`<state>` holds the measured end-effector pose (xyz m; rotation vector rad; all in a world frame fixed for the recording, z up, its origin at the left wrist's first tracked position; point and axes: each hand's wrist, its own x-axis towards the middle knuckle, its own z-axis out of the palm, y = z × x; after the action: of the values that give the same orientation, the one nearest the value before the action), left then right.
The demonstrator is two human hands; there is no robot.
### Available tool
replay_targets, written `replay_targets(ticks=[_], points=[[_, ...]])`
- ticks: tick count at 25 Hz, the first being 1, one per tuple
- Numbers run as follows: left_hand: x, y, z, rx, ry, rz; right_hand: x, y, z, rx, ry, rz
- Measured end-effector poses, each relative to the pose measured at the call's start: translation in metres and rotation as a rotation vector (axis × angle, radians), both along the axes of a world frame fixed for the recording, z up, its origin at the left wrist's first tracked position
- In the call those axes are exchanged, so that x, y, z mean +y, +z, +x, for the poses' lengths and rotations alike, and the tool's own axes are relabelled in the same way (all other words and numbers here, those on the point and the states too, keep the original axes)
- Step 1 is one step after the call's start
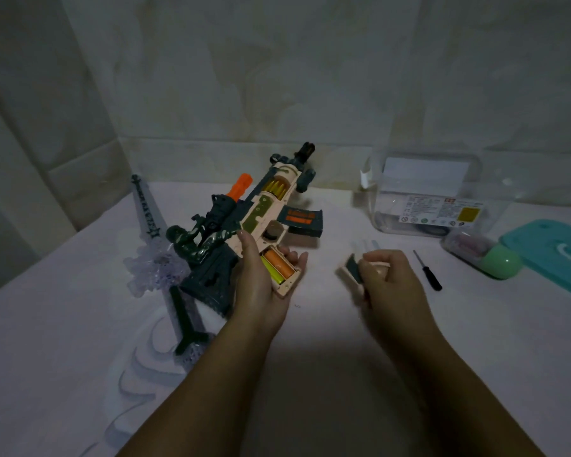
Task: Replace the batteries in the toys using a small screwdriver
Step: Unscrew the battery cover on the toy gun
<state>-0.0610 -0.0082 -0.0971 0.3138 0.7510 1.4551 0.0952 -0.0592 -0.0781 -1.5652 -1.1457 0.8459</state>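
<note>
A beige and dark green toy gun (264,206) lies slanted on the white table, muzzle toward the wall. My left hand (261,285) grips its handle, whose battery bay is uncovered and shows an orange battery (279,263) beside a yellow one (271,272). To the right, my right hand (389,282) is closed around the beige and dark battery cover (351,270), held above the table. A small black-handled screwdriver (427,270) lies on the table just right of that hand, untouched.
A green toy soldier (192,242) and a translucent toy sword (160,258) lie left of the gun. At the back right stand a clear plastic box (435,196), a green capsule-shaped case (498,260) and a teal lid (554,252). A tiled wall runs behind.
</note>
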Motion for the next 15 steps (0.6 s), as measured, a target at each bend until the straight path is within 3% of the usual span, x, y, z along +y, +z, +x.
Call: replay_targets(ticks=[2,4,6,8,15], points=[[0.001,-0.002,0.000,0.047,-0.019,-0.001,0.005,-0.011,0.010,-0.423,-0.098,-0.077],[0.000,-0.003,0.000,0.106,-0.050,0.015,0.005,-0.010,0.005,-0.736,-0.158,0.076],[-0.001,-0.002,0.000,0.182,-0.091,0.058,0.003,0.003,-0.014,-0.779,0.042,0.352],[-0.001,0.001,0.002,0.238,-0.141,0.108,0.005,0.013,-0.036,-0.840,0.316,0.480],[0.005,-0.001,0.000,0.346,-0.120,0.087,0.032,0.030,-0.038,-1.086,0.669,0.488]])
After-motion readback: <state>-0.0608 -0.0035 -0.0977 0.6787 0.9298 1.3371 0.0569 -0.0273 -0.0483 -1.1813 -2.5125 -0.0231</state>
